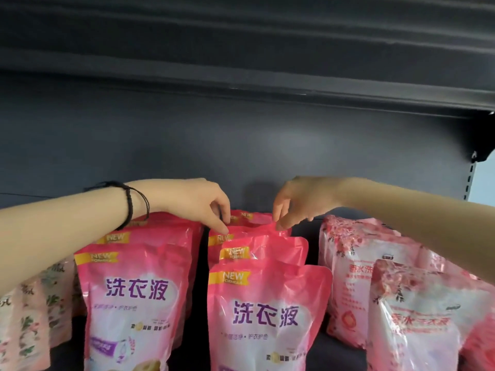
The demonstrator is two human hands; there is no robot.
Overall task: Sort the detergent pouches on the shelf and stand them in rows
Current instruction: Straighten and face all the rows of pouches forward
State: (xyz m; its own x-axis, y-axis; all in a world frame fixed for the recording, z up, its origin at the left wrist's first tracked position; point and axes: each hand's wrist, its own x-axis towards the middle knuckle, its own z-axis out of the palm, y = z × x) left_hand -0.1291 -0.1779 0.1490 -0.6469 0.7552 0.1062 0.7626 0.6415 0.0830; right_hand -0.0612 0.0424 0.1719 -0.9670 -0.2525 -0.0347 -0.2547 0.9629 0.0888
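Two rows of bright pink detergent pouches with purple lettering stand upright on the shelf: a left row (136, 295) and a middle row (263, 314). My left hand (203, 207) and my right hand (297, 202) reach over the middle row. Each pinches a top corner of a pink pouch (251, 229) near the back of that row. A dark braided band circles my left wrist. Pale pink blossom-print pouches (353, 285) stand to the right, one (417, 317) nearer the front.
Cream pouches with a green leaf pattern (29, 311) stand at the far left. The dark back panel (241, 145) rises behind the rows. An upper shelf (267, 62) hangs overhead. A slotted upright (470, 180) marks the right end.
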